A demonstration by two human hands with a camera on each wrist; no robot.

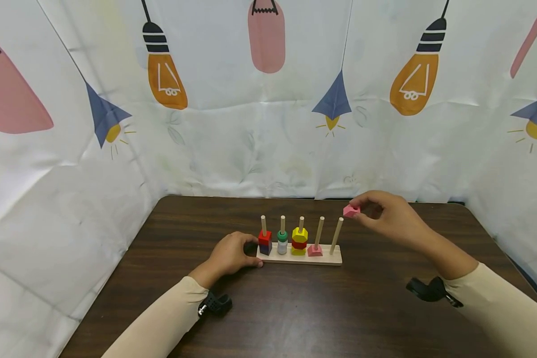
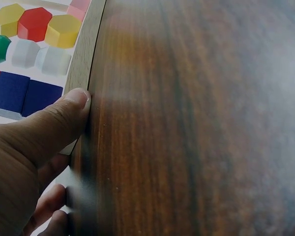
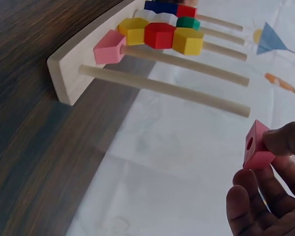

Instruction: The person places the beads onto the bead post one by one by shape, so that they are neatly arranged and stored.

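A wooden peg board (image 1: 277,258) with a row of upright pegs stands on the table. My left hand (image 1: 232,253) grips its left end, the thumb (image 2: 71,105) on the front edge. Between thumb and fingers, my right hand (image 1: 391,219) pinches a pink block (image 3: 259,150) with a hole, held in the air above and right of the rightmost peg (image 3: 172,92), which is bare. Another pink block (image 1: 315,251) sits low on the neighbouring peg. Yellow and red hexagonal blocks (image 1: 300,238), green and white rounded ones (image 1: 282,242), and red and blue square ones (image 1: 265,242) fill the other pegs.
The dark wooden table (image 1: 295,313) reaches out around the board. A white curtain (image 1: 250,149) printed with lamps hangs behind and beside it. Black wrist straps (image 1: 215,303) sit by both sleeves.
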